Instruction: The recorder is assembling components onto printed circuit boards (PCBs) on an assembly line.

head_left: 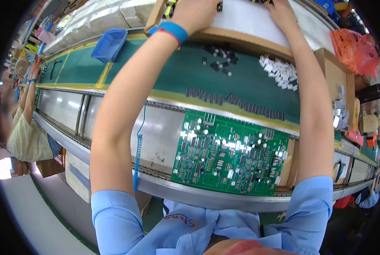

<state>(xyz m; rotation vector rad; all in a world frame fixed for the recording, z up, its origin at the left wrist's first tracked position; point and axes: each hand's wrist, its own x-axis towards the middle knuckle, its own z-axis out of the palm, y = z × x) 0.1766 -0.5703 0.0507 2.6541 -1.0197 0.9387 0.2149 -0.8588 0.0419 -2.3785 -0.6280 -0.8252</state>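
Both my arms stretch far across the bench to a cardboard box (224, 35) with a white sheet (245, 19) in it. At the top edge of the picture, my left hand (195, 15) is over the box's left part, beside black-and-yellow components (169, 8). My right hand (282, 16) lies at the sheet's right side, close to more dark components. The upper frame edge cuts off most fingers of both hands, so their grip is hidden. Nearer me, a green circuit board (230, 155) fitted with many small parts lies flat across the conveyor rails.
On the green mat are a row of dark strips (237, 103), loose black parts (222, 57) and white connectors (279, 72). A blue tray (109, 44) sits left, a red bag (356, 51) right. A blue coiled cord (138, 161) hangs near my left arm. Another person (30, 131) works far left.
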